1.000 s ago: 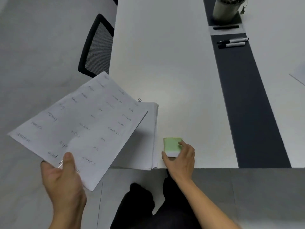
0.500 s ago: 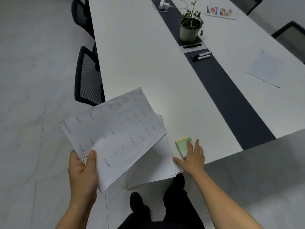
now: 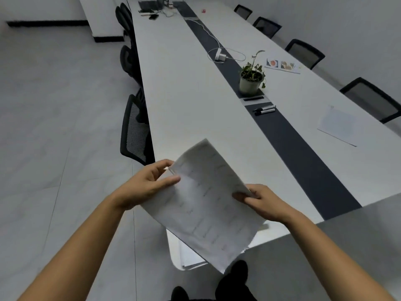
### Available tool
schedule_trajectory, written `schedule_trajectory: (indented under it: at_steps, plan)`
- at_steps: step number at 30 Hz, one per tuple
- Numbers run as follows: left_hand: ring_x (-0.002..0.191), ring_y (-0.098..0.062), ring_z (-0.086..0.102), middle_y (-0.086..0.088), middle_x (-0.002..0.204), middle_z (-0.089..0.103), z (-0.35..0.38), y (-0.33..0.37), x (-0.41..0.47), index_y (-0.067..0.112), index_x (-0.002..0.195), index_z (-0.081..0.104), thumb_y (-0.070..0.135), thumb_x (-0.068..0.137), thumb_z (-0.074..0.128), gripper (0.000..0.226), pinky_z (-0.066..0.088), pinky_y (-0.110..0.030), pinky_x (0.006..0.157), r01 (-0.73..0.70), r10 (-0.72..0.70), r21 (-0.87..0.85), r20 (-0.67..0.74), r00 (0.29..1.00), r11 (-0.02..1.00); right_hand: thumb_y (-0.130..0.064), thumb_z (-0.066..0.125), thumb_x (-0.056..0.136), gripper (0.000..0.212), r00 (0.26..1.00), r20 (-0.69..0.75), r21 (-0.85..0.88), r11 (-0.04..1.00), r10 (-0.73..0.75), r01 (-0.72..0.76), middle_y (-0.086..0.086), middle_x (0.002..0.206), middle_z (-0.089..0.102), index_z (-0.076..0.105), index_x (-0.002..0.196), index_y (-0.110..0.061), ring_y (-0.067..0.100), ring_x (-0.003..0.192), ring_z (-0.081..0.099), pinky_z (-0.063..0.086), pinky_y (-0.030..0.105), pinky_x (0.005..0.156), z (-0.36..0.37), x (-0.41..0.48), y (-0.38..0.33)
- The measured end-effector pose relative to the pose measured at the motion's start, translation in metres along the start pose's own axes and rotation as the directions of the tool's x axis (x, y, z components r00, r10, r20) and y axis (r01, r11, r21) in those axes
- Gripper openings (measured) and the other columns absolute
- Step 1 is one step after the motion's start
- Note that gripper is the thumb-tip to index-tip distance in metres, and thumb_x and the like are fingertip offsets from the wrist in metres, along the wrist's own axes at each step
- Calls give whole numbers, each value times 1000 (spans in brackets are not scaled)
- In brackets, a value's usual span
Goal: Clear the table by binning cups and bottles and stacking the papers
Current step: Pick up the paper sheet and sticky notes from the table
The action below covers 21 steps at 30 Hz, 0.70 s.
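Observation:
I hold a printed paper sheet (image 3: 206,205) tilted above the near corner of the long white table (image 3: 195,105). My left hand (image 3: 149,185) pinches its left edge and my right hand (image 3: 262,200) grips its right edge. Under the sheet, part of a paper stack (image 3: 191,255) shows at the table's corner. Another loose sheet (image 3: 340,124) lies on the right side of the table, and a picture sheet (image 3: 282,65) lies farther back. The green sticky-note pad is hidden behind the held sheet.
A potted plant (image 3: 251,79) stands on the dark centre strip (image 3: 299,153), with markers (image 3: 264,110) in front of it and a charger with cable (image 3: 220,55) behind. Black mesh chairs (image 3: 134,131) line both sides. A laptop (image 3: 149,6) sits at the far end.
My right hand left the green note pad and took hold of the sheet's right edge. The sheet came in over the table corner, and my view lifted toward the far end.

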<state>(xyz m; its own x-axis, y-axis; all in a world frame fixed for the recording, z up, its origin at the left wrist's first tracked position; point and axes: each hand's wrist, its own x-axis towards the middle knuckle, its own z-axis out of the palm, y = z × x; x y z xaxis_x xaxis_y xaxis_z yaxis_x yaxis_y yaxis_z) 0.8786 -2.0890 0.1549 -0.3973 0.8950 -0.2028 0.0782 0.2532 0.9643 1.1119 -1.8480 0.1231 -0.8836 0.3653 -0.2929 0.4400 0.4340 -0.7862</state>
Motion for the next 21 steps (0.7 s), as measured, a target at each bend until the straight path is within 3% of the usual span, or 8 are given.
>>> schedule_trajectory:
  at_steps: [2,5,7,9,12,15,18,21]
  plan:
    - [113,-25,64,-4,122,68,-2,-9,4,30,133,55,75,76,59,73,50,-41,93,60,-79,-258,-64,995,964,-31,58,99,16,995,-77,96,994,63,-56,-12,93,75,72,93,-25,6,86,70,54,26,75,10,-8,12]
    - [117,-28,63,-9,131,64,18,-41,10,25,145,40,80,77,45,87,50,-49,95,56,-214,-604,-193,958,795,-35,60,97,16,960,-170,299,940,223,-166,-8,100,76,70,102,-23,7,91,71,58,29,81,35,-16,31]
    - [112,-20,65,-1,129,63,49,-68,7,27,145,35,69,80,57,81,54,-38,86,176,-335,-529,-222,916,830,-33,60,97,14,938,-170,414,886,301,-210,-10,101,76,67,107,-26,4,90,72,57,21,76,56,-17,40]
    - [112,-11,60,6,130,59,86,-96,0,32,141,33,41,89,68,63,51,-28,84,338,-421,-369,-173,890,866,-30,59,98,16,925,-145,480,843,351,-245,-13,106,73,63,114,-29,5,92,72,56,18,73,76,-13,48]
    - [109,-12,58,5,128,56,120,-127,-3,28,135,37,7,93,55,50,50,-32,91,452,-528,-321,-215,821,833,-21,52,98,20,896,-134,402,849,424,-342,-6,112,66,58,116,-23,12,99,65,50,23,76,97,2,64]
    - [101,-8,59,7,118,59,131,-141,6,21,131,42,-1,93,49,45,50,-27,86,483,-556,-287,-297,777,828,-16,45,96,21,884,-155,273,879,440,-390,4,109,60,60,111,-14,23,102,58,44,29,77,108,24,76]
    - [94,-4,56,9,110,57,135,-144,20,18,129,43,-3,94,49,42,46,-18,78,493,-561,-268,-378,737,828,-17,46,96,28,891,-151,162,900,427,-404,5,117,60,57,122,-16,23,106,56,42,31,82,111,46,91]
    - [106,-15,54,3,119,56,130,-150,31,16,131,44,0,92,55,43,42,-25,90,527,-545,-171,-424,724,832,-20,48,94,43,863,-131,12,872,487,-490,8,131,50,47,137,-14,28,119,51,43,33,94,116,57,109]
